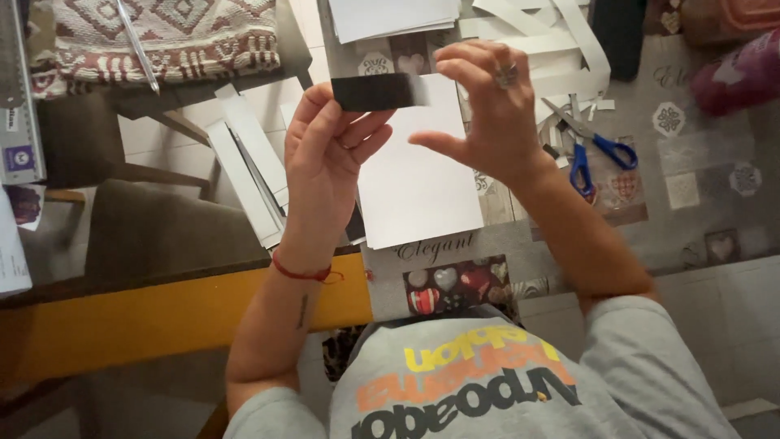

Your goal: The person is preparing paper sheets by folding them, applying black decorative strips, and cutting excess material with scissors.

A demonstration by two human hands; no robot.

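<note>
Location type: home, dining or craft corner. Evidence: surface point(699, 211) covered with patterned tablecloth, heart and ornament motifs. Woven patterned textile point(162, 36) at far left. Chairs point(162, 228) with padded seats left of surface, tiled floor beneath. Blue-handled scissors point(597, 150) at right, white paper sheets point(418, 175) and cut strips point(244, 162) spread across centre: household hobby setup, not workshop.

No screens, signs or packages are in view. Two labels are noted, both on a long grey flat tool point(18, 97) lying along the far left edge of the table. A small purple square label point(16, 156) with a pale mark sits near the tool's lower end. A smaller white rectangular label point(10, 119) sits just above it. Print on both is too small to judge.
</note>
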